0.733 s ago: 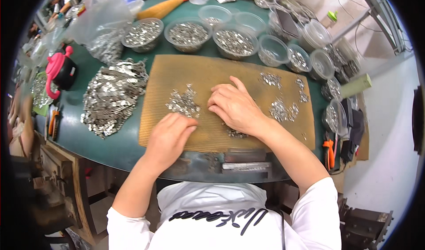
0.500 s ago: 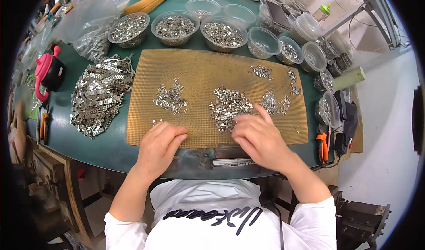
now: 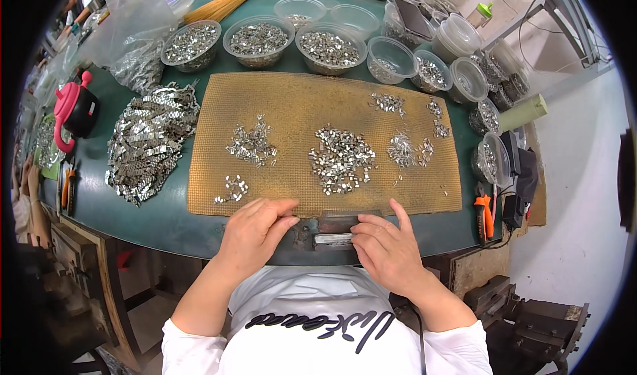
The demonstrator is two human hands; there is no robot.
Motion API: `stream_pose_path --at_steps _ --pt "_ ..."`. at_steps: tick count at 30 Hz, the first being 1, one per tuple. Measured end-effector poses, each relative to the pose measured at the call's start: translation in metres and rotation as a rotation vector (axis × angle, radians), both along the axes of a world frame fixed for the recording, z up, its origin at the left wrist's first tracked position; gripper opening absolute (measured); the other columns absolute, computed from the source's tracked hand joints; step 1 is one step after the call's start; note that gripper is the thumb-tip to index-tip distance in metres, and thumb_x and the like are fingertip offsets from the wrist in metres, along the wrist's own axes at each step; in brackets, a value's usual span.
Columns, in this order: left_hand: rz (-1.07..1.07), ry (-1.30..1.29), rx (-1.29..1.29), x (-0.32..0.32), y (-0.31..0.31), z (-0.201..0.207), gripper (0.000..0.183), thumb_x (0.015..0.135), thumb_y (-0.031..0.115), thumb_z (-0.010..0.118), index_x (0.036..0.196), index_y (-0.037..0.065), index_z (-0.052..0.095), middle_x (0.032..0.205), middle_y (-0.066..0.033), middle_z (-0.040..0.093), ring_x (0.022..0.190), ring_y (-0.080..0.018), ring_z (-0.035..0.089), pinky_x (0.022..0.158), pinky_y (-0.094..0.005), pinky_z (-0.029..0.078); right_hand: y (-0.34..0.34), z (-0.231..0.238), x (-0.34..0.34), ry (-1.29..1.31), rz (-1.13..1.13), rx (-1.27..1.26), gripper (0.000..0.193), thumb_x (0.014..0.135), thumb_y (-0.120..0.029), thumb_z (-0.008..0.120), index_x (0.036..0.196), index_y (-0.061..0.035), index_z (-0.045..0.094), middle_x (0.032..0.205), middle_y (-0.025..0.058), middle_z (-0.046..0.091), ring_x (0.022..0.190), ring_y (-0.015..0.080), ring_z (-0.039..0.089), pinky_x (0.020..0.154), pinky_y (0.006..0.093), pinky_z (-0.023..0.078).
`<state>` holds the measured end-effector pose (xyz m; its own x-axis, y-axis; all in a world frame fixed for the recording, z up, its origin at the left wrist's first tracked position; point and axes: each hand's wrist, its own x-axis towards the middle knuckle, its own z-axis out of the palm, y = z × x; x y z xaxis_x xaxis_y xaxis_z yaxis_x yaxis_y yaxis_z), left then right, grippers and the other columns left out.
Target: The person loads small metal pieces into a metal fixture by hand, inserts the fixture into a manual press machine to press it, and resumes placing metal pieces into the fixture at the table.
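Observation:
My left hand (image 3: 257, 232) hovers over the front edge of the tan textured mat (image 3: 285, 96), thumb and forefinger brought together; anything between them is too small to make out. My right hand (image 3: 388, 245) is at the right end of a narrow metal bar fixture (image 3: 333, 239) at the table's front edge. Its thumb and fingers are bent together, one finger raised, and whatever they hold is hidden. The largest heap of small silver metal links (image 3: 340, 159) lies mid-mat. A looser pile (image 3: 252, 141) and a small scatter (image 3: 232, 189) lie to its left, with small clusters (image 3: 402, 149) to the right.
Bunched metal link strips (image 3: 152, 143) lie left of the mat, near a pink-lidded black pot (image 3: 76, 109). Bowls of metal parts (image 3: 259, 41) line the back and right. Orange-handled pliers (image 3: 483, 212) lie at right, others (image 3: 68, 188) at left. A straw brush (image 3: 222, 6) lies behind.
My right hand has come back from the middle heap to the metal bar at the table edge. My left hand has shifted right and nearer, uncovering the small scatter of links.

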<state>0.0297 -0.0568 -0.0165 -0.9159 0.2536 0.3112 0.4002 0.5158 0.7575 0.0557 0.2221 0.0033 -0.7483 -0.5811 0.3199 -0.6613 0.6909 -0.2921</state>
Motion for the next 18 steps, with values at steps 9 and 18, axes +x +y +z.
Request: stream_pose_path --at_steps 9,18 --pt "-0.067 0.107 0.018 0.004 0.017 0.001 0.012 0.091 0.005 0.079 0.102 0.005 0.074 0.092 -0.0097 0.071 0.087 -0.0303 0.070 0.075 -0.0410 0.056 0.006 -0.004 0.008 -0.032 -0.027 -0.042 0.034 0.083 -0.005 0.080 0.117 -0.0033 0.074 0.125 0.0097 0.075 0.115 0.0268 0.073 0.118 0.0566 0.043" --pt "-0.229 0.055 0.165 0.011 0.047 -0.005 0.012 0.091 0.005 0.078 0.102 0.005 0.075 0.098 -0.0087 0.070 0.093 -0.0307 0.068 0.080 -0.0401 0.056 0.013 -0.012 0.010 0.058 0.008 -0.038 0.033 0.086 -0.007 0.080 0.119 -0.0069 0.079 0.129 0.0105 0.076 0.120 0.0264 0.072 0.114 0.0508 0.049"
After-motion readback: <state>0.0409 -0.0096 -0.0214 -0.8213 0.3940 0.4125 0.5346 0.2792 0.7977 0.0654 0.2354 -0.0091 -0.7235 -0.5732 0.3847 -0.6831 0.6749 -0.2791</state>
